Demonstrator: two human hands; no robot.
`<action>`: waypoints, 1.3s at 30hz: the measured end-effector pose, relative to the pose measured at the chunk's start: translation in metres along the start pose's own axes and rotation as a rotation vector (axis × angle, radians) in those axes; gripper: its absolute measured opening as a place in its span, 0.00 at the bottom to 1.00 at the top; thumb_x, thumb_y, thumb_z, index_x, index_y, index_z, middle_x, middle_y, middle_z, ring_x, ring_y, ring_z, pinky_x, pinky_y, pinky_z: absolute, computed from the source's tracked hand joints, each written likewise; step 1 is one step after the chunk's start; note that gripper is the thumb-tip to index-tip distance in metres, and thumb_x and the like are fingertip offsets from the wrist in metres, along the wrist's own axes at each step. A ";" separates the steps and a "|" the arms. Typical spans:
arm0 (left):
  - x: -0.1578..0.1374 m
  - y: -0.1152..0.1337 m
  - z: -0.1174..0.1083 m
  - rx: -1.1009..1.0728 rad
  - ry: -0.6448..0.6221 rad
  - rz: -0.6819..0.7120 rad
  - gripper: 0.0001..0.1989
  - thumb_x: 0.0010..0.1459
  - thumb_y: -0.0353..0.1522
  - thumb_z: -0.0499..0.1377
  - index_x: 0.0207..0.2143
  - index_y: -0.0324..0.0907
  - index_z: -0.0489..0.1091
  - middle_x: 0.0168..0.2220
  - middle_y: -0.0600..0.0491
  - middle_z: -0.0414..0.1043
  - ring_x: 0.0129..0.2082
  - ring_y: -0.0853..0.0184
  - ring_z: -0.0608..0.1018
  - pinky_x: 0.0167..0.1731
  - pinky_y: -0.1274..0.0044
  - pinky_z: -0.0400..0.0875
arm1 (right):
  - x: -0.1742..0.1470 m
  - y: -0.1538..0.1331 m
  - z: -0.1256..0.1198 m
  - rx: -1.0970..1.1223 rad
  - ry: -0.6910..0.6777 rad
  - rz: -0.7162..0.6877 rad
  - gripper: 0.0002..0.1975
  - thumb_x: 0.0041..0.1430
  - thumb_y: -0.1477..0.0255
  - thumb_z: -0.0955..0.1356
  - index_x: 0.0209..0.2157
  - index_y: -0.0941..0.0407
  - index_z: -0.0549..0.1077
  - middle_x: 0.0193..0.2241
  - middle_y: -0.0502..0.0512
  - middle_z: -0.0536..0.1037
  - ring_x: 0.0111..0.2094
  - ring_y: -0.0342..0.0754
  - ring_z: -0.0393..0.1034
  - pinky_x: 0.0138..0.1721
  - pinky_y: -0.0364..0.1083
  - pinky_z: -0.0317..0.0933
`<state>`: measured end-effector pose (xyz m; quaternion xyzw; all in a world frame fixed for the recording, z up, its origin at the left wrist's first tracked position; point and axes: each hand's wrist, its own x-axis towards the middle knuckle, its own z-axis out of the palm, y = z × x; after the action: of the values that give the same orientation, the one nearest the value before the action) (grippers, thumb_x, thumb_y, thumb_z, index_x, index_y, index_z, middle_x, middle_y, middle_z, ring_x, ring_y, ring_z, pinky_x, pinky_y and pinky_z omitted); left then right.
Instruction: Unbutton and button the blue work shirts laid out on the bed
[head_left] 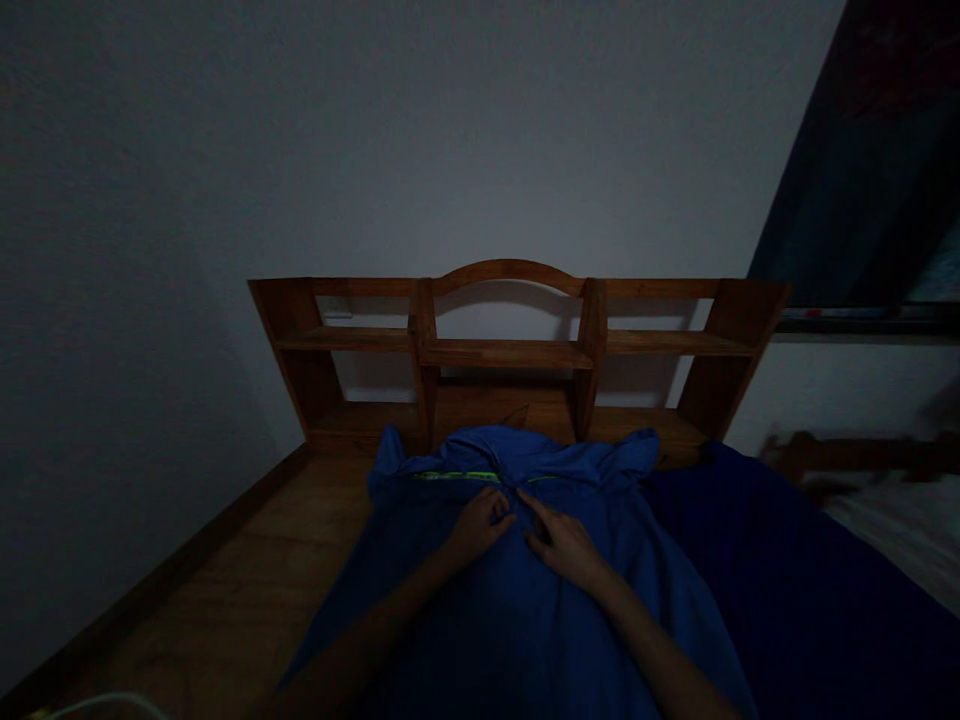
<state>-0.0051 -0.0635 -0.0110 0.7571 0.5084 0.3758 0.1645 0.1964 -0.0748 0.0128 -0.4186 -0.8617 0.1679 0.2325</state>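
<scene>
A large sheet of blue cloth (480,620) is spread in front of me, bunched and creased along its far edge. In its far part is a slit-like gap that shows a strip of bright green patterned material (457,476). My left hand (480,525) is at the near side of this gap, its fingers curled on the gathered cloth. Close beside it on the right, my right hand (562,540) has its index finger reaching to the same gathered spot, the thumb lower down. Both hands grip the cloth there; the fingertips are dim and small.
Behind the cloth stands a wooden headboard with shelves (510,353), against a pale wall (480,140). Bare wooden boards (247,570) show on the left. Darker blue fabric (795,570) lies on the right, with a dark window or curtain (885,180) above. A pale cord (120,697) curves at bottom left.
</scene>
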 end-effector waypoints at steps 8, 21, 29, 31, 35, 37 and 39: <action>0.011 0.002 -0.011 -0.100 -0.292 -0.066 0.15 0.45 0.41 0.63 0.29 0.38 0.72 0.30 0.53 0.72 0.30 0.69 0.72 0.31 0.80 0.63 | 0.000 0.001 -0.001 0.036 0.042 -0.014 0.15 0.52 0.71 0.65 0.44 0.52 0.66 0.32 0.49 0.71 0.32 0.43 0.66 0.35 0.40 0.57; 0.001 -0.012 -0.023 -0.482 -0.367 -0.061 0.15 0.52 0.42 0.59 0.33 0.38 0.66 0.26 0.54 0.71 0.27 0.71 0.73 0.30 0.80 0.66 | 0.004 0.019 0.001 0.149 0.074 -0.006 0.15 0.54 0.73 0.63 0.45 0.54 0.68 0.29 0.48 0.71 0.28 0.42 0.65 0.31 0.40 0.56; 0.001 -0.016 -0.015 -0.525 -0.332 -0.108 0.15 0.49 0.41 0.61 0.32 0.37 0.69 0.25 0.52 0.73 0.25 0.70 0.74 0.28 0.79 0.67 | -0.007 0.003 -0.004 -0.030 0.059 -0.107 0.12 0.56 0.76 0.61 0.40 0.53 0.71 0.36 0.51 0.71 0.36 0.42 0.67 0.38 0.39 0.56; 0.001 -0.017 -0.016 -0.527 -0.344 -0.127 0.16 0.47 0.40 0.63 0.33 0.37 0.69 0.27 0.52 0.73 0.27 0.69 0.74 0.29 0.79 0.67 | -0.009 -0.001 -0.007 -0.088 0.035 -0.115 0.12 0.57 0.77 0.60 0.39 0.53 0.71 0.38 0.51 0.71 0.37 0.42 0.67 0.40 0.39 0.56; 0.000 -0.019 -0.017 -0.515 -0.354 -0.134 0.18 0.42 0.38 0.66 0.34 0.37 0.69 0.28 0.52 0.73 0.31 0.68 0.75 0.31 0.79 0.67 | -0.011 -0.007 -0.010 -0.245 -0.026 -0.126 0.13 0.59 0.76 0.59 0.39 0.53 0.72 0.40 0.52 0.70 0.37 0.42 0.68 0.39 0.39 0.56; 0.000 -0.019 -0.016 -0.513 -0.346 -0.134 0.18 0.42 0.38 0.66 0.33 0.37 0.69 0.28 0.53 0.73 0.30 0.69 0.75 0.31 0.78 0.67 | -0.011 -0.009 -0.009 -0.326 -0.047 -0.120 0.13 0.59 0.75 0.58 0.39 0.53 0.73 0.41 0.53 0.69 0.36 0.42 0.68 0.37 0.40 0.56; 0.000 -0.019 -0.015 -0.505 -0.335 -0.135 0.18 0.42 0.38 0.66 0.33 0.37 0.69 0.27 0.53 0.72 0.30 0.69 0.74 0.31 0.79 0.67 | -0.010 -0.011 -0.007 -0.385 -0.048 -0.097 0.14 0.59 0.74 0.58 0.41 0.53 0.72 0.41 0.54 0.69 0.34 0.43 0.68 0.34 0.41 0.57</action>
<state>-0.0288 -0.0572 -0.0129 0.7081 0.4139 0.3486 0.4536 0.1984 -0.0889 0.0210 -0.4092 -0.9024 -0.0015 0.1351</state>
